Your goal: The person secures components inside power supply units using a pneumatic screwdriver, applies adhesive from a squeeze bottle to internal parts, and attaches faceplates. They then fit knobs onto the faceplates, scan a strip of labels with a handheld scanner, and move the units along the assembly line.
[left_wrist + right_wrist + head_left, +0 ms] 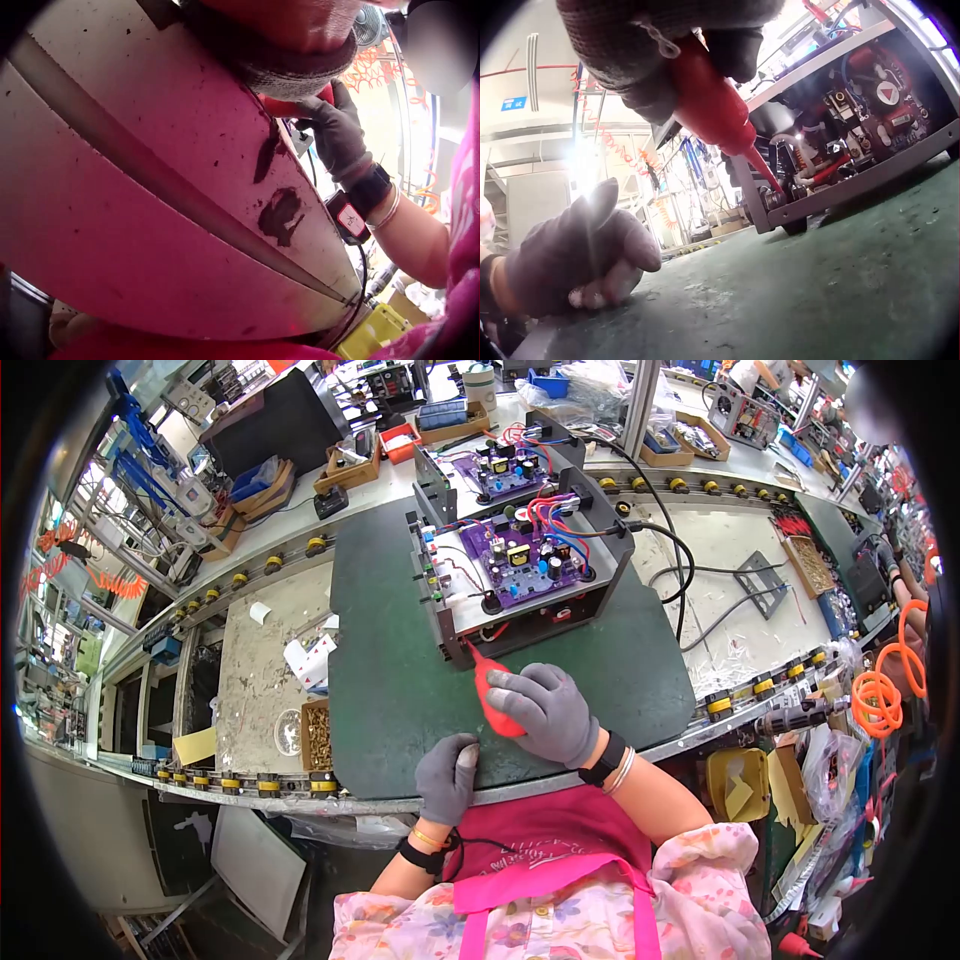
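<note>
A gloved right hand grips a red squeeze bottle, its thin nozzle pointing at the lower front corner of an open metal chassis. In the right wrist view the bottle reaches with its tip to a fitting inside the chassis frame, beside wires and a circuit board; whether they touch I cannot tell. Purple circuit boards lie on top of the chassis. The gloved left hand rests at the front edge of the green mat, holding nothing visible, its fingers loosely curled in the right wrist view.
Behind the chassis stands a second unit with a similar board. Black cables hang at its right. A box of brass screws sits left of the mat, and roller tracks run along the table. An orange coiled hose hangs at right.
</note>
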